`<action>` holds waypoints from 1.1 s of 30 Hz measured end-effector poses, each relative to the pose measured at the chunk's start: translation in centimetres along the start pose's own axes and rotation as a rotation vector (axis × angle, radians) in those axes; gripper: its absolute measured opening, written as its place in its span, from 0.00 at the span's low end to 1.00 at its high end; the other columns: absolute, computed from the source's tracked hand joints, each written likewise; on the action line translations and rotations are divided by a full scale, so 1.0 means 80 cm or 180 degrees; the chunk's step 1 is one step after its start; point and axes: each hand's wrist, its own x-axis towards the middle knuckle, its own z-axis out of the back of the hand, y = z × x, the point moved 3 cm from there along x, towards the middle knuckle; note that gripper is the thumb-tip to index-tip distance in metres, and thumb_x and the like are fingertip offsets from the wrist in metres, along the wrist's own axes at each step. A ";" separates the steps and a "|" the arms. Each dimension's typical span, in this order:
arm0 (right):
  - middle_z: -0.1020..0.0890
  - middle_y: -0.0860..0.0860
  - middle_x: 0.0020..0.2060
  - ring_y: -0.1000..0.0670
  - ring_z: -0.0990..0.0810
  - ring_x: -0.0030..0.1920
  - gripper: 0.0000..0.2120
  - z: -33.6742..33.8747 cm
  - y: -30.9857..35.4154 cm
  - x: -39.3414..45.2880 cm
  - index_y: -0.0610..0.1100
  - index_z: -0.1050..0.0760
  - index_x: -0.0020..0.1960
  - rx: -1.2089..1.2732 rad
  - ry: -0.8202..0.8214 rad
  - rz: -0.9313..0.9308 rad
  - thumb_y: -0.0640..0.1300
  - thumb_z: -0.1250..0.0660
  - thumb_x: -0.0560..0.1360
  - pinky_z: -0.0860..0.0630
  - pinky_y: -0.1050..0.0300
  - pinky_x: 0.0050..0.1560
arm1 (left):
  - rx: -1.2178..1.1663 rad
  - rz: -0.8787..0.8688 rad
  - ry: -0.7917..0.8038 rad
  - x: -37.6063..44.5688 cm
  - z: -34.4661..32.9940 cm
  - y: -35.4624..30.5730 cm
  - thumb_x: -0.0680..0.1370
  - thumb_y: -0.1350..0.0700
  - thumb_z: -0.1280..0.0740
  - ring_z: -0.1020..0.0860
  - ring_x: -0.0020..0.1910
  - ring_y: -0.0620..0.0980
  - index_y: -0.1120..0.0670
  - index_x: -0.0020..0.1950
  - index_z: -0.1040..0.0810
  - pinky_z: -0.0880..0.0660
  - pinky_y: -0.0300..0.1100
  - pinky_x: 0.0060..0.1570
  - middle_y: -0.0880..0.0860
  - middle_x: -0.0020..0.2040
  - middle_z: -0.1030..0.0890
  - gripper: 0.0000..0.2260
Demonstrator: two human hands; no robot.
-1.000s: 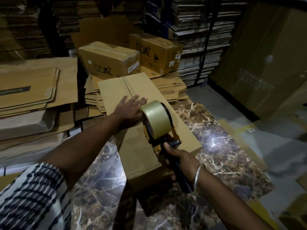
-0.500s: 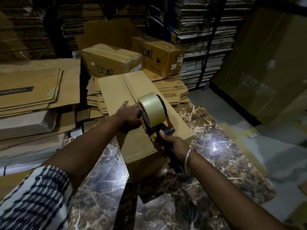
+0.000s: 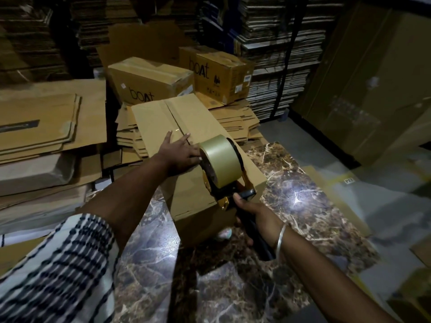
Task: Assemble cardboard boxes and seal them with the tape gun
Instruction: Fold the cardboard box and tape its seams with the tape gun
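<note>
Right now the right hand [image 3: 258, 217] is wrapped round the black handle of the tape gun [image 3: 224, 176], fingers curled tight about it, with a metal bangle [image 3: 281, 238] on the wrist just behind the grip. Ahead of that grip the gun's tan roll [image 3: 220, 163] stands over the top of the box [image 3: 193, 145], above the seam between the two closed flaps; whether the gun's front edge touches the cardboard is hidden by the roll. Just beyond the roll, on its far left side, the left hand [image 3: 180, 152] lies flat on the box top with straight fingers pressing down by the seam, the fingertips pointing away from the person. A short shiny strip of tape [image 3: 177, 131] shows on the seam just past those fingertips. The box stands on a dark marbled slab [image 3: 303, 206], which spreads below and to the right of the gripping hand. A striped sleeve [image 3: 58, 271] covers the left upper arm, well behind both hands. Beyond the box sit two closed cartons printed "boat" [image 3: 149, 82], one behind the other to the right, on piles of flat cardboard [image 3: 235, 120]. More flattened sheets [image 3: 46, 117] are stacked far to the left of the pressing hand, and shelves of stacked board [image 3: 279, 43] fill the background.
</note>
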 end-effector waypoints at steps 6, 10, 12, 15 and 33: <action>0.28 0.47 0.20 0.49 0.33 0.15 0.23 0.015 -0.038 -0.045 0.37 0.26 0.42 0.0137 0.0208 0.0137 0.60 0.33 0.71 0.33 0.62 0.18 | -0.0055 0.0010 -0.0034 -0.001 0.005 -0.004 0.82 0.35 0.57 0.58 0.81 0.55 0.32 0.78 0.54 0.63 0.70 0.72 0.40 0.81 0.50 0.23; 0.28 0.50 0.19 0.49 0.33 0.14 0.19 0.015 -0.049 -0.048 0.38 0.32 0.39 0.0257 0.0067 0.0327 0.54 0.33 0.73 0.34 0.63 0.17 | -0.0115 0.0101 -0.0175 -0.008 0.011 -0.005 0.83 0.37 0.59 0.57 0.81 0.54 0.32 0.78 0.54 0.62 0.69 0.73 0.42 0.81 0.49 0.23; 0.27 0.48 0.19 0.49 0.32 0.14 0.17 0.013 -0.049 -0.047 0.39 0.29 0.33 0.0287 0.0043 0.0474 0.51 0.33 0.73 0.34 0.63 0.17 | -0.0256 0.0148 -0.0360 -0.015 0.011 -0.014 0.83 0.37 0.58 0.56 0.81 0.54 0.36 0.80 0.52 0.60 0.67 0.74 0.44 0.82 0.50 0.23; 0.28 0.47 0.17 0.51 0.31 0.14 0.24 0.011 -0.052 -0.047 0.45 0.25 0.21 0.0347 0.0111 0.0551 0.49 0.36 0.75 0.36 0.63 0.16 | -0.0402 -0.0189 -0.0283 -0.029 0.006 -0.050 0.79 0.31 0.61 0.56 0.81 0.54 0.41 0.81 0.56 0.58 0.67 0.74 0.46 0.82 0.54 0.31; 0.22 0.44 0.24 0.50 0.33 0.13 0.23 0.033 -0.111 -0.052 0.37 0.30 0.32 0.0391 0.0028 0.0612 0.53 0.32 0.75 0.39 0.65 0.17 | -0.0408 -0.0117 -0.0091 -0.031 0.002 -0.079 0.79 0.31 0.60 0.57 0.81 0.50 0.44 0.81 0.61 0.62 0.65 0.75 0.45 0.82 0.57 0.34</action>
